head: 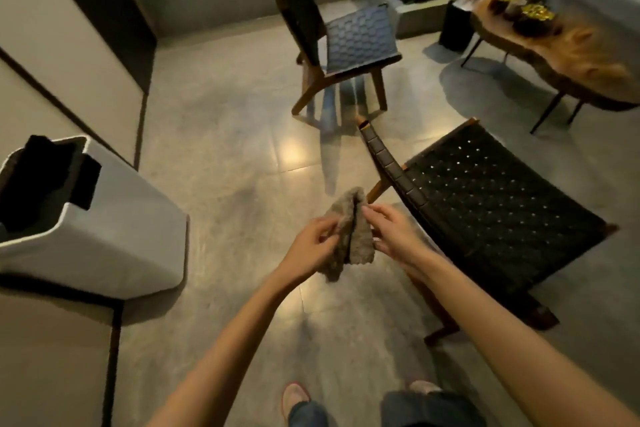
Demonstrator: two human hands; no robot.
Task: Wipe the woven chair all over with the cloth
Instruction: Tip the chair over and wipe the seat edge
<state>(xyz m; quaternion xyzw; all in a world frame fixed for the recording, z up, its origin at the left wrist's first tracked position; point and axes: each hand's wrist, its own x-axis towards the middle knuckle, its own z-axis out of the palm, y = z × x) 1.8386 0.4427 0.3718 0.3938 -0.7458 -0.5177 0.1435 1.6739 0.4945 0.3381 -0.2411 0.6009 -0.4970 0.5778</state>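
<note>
Both hands pinch the folded cloth (349,236): left hand (310,246) apparently thumb-and-fingers, right hand (394,234) fingertips on its edge; woven chair (485,204) just right of cloth, untouched.

Bare forearms (221,350), dk blue jeans (429,409), pale shoes (294,395) w/ reddish trim

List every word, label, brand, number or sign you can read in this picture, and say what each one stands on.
No readable text anywhere in this view.
The cloth, near woven chair, far woven chair, white container and wooden table show no lettering.
The small items on the table are too blurred to tell whether they carry any print.
</note>
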